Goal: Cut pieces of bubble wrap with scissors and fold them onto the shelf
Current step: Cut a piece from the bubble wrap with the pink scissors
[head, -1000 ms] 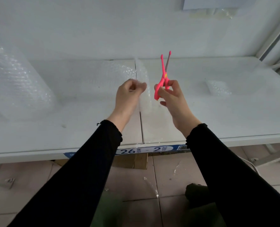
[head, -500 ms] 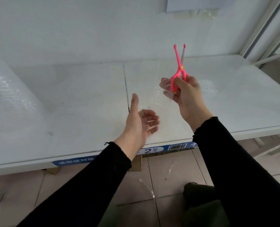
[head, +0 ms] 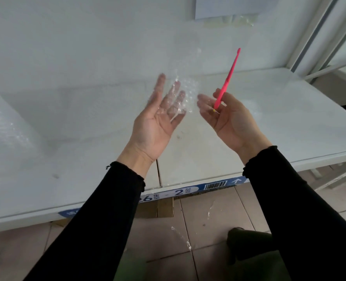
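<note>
Both hands are up over the middle of the shelf (head: pixel 279 122), left hand (head: pixel 153 126) just beside right hand (head: pixel 228 118). A bubble wrap piece (head: pixel 188 88) lies across the left fingers, between the two hands. The scissors (head: pixel 227 80) stand in the right hand, tips toward the back edge. A bubble wrap roll (head: pixel 4 122) sits at the left edge, and a label strip (head: pixel 180 192) runs along the front edge.

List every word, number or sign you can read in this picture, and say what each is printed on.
"26": on the blue label strip along the front edge of the shelf, partly behind the left sleeve.
"- 2": same strip, further right.
Small characters beside both numbers: too small to read.
Barcode and white up arrow: on the strip's right end, no legible digits.
Characters at the strip's far left: blurred.
</note>
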